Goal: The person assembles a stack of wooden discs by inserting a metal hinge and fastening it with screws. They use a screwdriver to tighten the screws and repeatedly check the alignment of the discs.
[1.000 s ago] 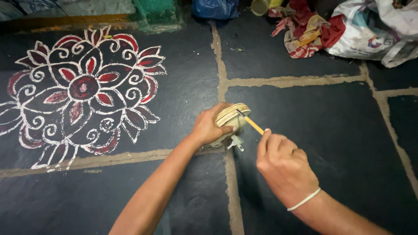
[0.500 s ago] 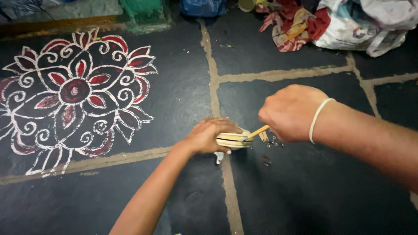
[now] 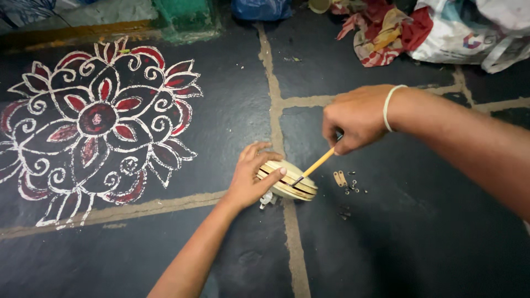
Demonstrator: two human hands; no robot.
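Since the earlier frame the right hand (image 3: 358, 117) has drawn back, pinching a yellow screwdriver (image 3: 313, 166) against the round cream casing (image 3: 287, 180). The left hand (image 3: 253, 175) clamps its rim; it looks light, rigid, slippery. Loose screws (image 3: 353, 187) lie just beside it on the floor (image 3: 419, 243).

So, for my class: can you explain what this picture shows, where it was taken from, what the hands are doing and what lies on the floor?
There is no machine here: a person wears a camera on the head, so you look down at their own two bare hands. The left hand steadies a round cream-coloured disc-shaped part on a dark stone floor. The right hand, with a white band at the wrist, holds a yellow-handled screwdriver with its tip at the part. Beside it lie small screws and metal bits. To the left is a red and white chalk flower pattern; at the top are cloths and bags.
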